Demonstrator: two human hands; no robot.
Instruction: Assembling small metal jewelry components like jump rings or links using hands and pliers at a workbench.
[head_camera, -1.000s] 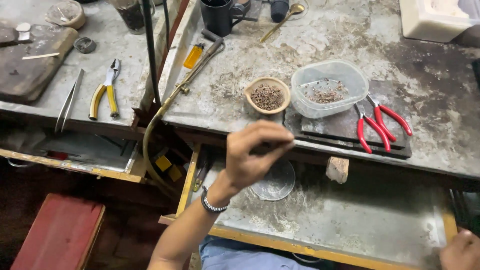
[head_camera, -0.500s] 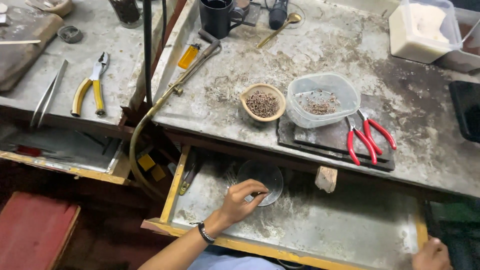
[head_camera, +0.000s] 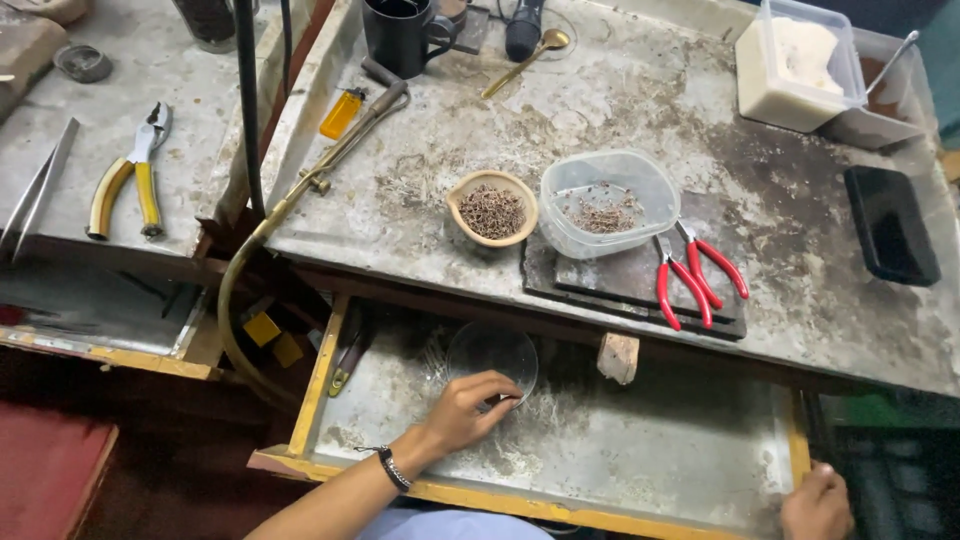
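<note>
My left hand (head_camera: 468, 410) rests in the open wooden drawer (head_camera: 640, 450) under the bench, fingertips pinched at the near rim of a clear round glass dish (head_camera: 492, 355). It may pinch something tiny; I cannot make it out. My right hand (head_camera: 818, 502) grips the drawer's front right corner, at the frame's bottom edge. On the bench above stand a small tan bowl (head_camera: 492, 208) of dark metal bits and a clear plastic tub (head_camera: 608, 202) with similar bits, next to red-handled pliers (head_camera: 695, 275) on a dark slab.
A brass torch with hose (head_camera: 330, 165), an orange lighter (head_camera: 341, 114), a black mug (head_camera: 398, 35), a spoon (head_camera: 525, 62), a white-filled tub (head_camera: 795, 65) and a black phone (head_camera: 890, 225) lie on the bench. Yellow-handled pliers (head_camera: 125, 180) sit on the left table.
My left hand came down from above the bench edge into the drawer and settled at the glass dish. The view shifted left and down; my right hand stayed at the drawer corner.
</note>
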